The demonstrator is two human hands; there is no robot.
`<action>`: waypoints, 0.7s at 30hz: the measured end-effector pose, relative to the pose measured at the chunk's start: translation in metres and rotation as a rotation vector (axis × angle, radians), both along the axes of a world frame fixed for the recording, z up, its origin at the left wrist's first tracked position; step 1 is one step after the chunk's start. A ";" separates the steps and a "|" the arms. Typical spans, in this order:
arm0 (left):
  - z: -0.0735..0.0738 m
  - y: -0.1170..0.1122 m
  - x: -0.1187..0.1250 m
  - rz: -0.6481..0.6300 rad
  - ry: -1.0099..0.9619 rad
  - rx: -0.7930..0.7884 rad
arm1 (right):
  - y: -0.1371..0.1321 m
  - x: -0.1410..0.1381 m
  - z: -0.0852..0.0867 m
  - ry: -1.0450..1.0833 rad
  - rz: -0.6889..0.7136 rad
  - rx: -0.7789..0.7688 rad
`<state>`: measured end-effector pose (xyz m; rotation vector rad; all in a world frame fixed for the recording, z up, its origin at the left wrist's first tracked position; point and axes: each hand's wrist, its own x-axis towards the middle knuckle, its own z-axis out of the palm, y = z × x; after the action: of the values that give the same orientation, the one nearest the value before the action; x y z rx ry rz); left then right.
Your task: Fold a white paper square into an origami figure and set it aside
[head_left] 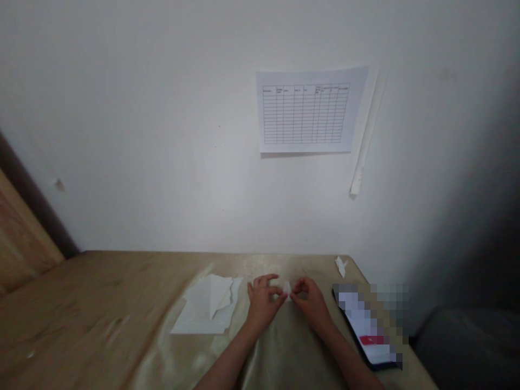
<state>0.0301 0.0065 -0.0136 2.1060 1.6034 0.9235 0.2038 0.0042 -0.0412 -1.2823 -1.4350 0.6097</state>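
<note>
With left hand [263, 298] and right hand [312, 300] we pinch a small paper piece [287, 288], apparently half-shaped; the paper sheets [197, 314] leftward seem left over.

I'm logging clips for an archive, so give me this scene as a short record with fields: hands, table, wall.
Left hand: fingertips pinching a small white paper piece
Right hand: fingertips at the same piece, other side
Table: brownish, glossy surface
Left of hands: white sheets, a torn-edged piece on top
Right of hands: phone-like device, partly pixelated; white scrap beyond it
Wall: sheet with printed grid
</note>
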 end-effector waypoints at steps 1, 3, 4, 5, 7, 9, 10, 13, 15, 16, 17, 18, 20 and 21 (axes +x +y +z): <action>0.001 -0.001 0.000 0.000 0.010 -0.008 | -0.001 0.000 0.001 -0.014 -0.009 -0.002; 0.003 -0.002 0.000 -0.004 0.039 -0.026 | -0.003 -0.001 0.003 -0.064 -0.038 -0.001; 0.003 -0.003 0.001 -0.007 0.055 -0.035 | -0.004 -0.001 0.004 -0.095 -0.051 0.000; 0.003 -0.003 0.001 -0.009 0.071 -0.043 | -0.005 -0.002 0.004 -0.129 -0.060 -0.002; 0.002 -0.004 0.002 -0.004 0.101 -0.054 | -0.006 -0.003 0.004 -0.203 -0.061 -0.014; -0.001 -0.003 0.002 0.007 0.123 -0.054 | -0.006 -0.005 0.003 -0.284 -0.053 -0.040; -0.002 -0.003 0.003 0.014 0.132 -0.055 | -0.007 -0.005 0.002 -0.324 -0.053 -0.055; -0.004 -0.003 0.003 0.048 0.154 -0.066 | -0.007 -0.006 0.003 -0.431 -0.066 -0.091; -0.003 -0.004 0.003 0.071 0.162 -0.072 | -0.008 -0.006 0.004 -0.488 -0.070 -0.107; -0.003 -0.004 0.003 0.076 0.164 -0.067 | -0.009 -0.006 0.004 -0.513 -0.068 -0.114; -0.002 -0.004 0.003 0.074 0.164 -0.056 | -0.009 -0.005 0.005 -0.536 -0.066 -0.120; -0.001 -0.005 0.003 0.066 0.166 -0.043 | -0.010 -0.005 0.005 -0.555 -0.063 -0.124; 0.000 -0.005 0.002 0.044 0.181 -0.028 | -0.010 -0.003 0.005 -0.588 -0.059 -0.134; 0.001 -0.005 0.002 0.032 0.192 -0.030 | -0.009 -0.002 0.005 -0.602 -0.058 -0.139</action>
<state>0.0322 0.0012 -0.0123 2.2115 1.7361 0.7200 0.2013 -0.0051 -0.0359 -1.7034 -1.8525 0.2929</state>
